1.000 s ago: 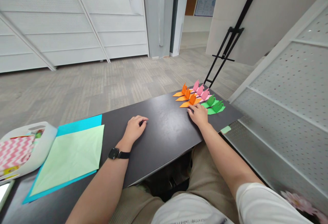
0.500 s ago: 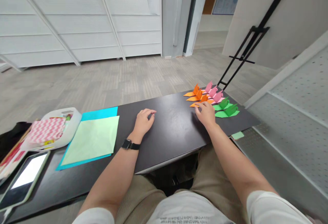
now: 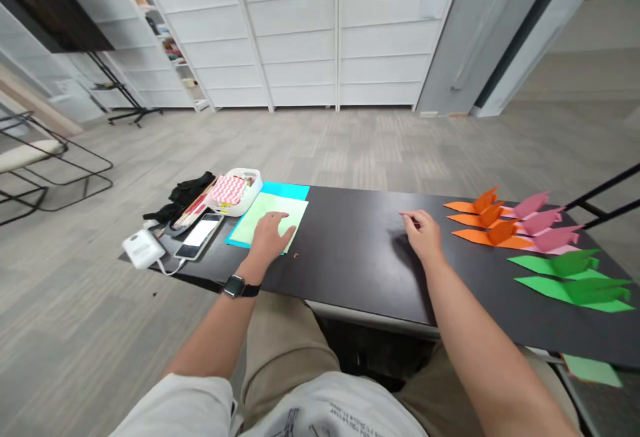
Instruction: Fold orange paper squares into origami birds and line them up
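My left hand (image 3: 270, 237) is over the right edge of a pale green sheet of paper (image 3: 253, 217), thumb and fingers apart, holding nothing. Beneath that sheet lies bright blue paper (image 3: 287, 191), showing along the back and left. My right hand (image 3: 425, 237) hovers over the middle of the dark table (image 3: 350, 243), fingers loosely bent and nothing visible in them. To its right, folded paper birds stand in rows: three orange birds (image 3: 493, 233), three pink birds (image 3: 543, 223) and two green birds (image 3: 575, 290).
Left of the paper are a white basket (image 3: 254, 190) with a pink zigzag-patterned item, a phone (image 3: 200, 235) cabled to a white power bank (image 3: 143, 248), and black cloth (image 3: 187, 193). Green paper (image 3: 593, 370) sits below the table's front right edge. A black stand (image 3: 605, 200) is at far right.
The view has turned left. My right hand has come away from the orange birds toward the table's middle. My left hand has moved left over the pale green paper and opened wider.
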Available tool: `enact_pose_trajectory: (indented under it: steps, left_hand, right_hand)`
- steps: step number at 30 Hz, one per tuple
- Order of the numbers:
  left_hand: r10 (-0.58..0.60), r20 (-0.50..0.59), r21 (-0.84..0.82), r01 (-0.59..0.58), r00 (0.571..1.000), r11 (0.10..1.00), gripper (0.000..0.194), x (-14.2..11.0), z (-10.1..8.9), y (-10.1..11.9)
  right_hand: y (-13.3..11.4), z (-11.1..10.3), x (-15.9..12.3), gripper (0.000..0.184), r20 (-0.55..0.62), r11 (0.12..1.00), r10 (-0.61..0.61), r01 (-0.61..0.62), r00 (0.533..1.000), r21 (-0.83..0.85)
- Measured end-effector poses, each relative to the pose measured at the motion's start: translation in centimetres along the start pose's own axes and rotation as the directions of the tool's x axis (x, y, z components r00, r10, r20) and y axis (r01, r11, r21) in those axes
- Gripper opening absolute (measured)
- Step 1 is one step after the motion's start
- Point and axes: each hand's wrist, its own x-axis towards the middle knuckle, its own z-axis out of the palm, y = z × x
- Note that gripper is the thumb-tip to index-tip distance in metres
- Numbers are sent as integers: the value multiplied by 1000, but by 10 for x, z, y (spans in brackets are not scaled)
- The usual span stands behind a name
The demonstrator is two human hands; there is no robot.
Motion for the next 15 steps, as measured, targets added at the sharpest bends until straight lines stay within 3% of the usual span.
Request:
enact_pose_trajectory:
  steps: [5,10,15]
  left_hand:
    - [-166,63,212,149,984,966,58,-40,13,-28]
    - [-227,87,163,211,970,964,57,-34,19,-32]
    - [-308,35,41,306,951,951,60,-23,6,-30]
  right_hand:
    - [5,-2,3,33,3,1000,22,-22,1000,20]
    - [3,-4,2,34,15,999,30,-30,999,12]
    - [1,-6,2,35,1,999,37,-37,999,15]
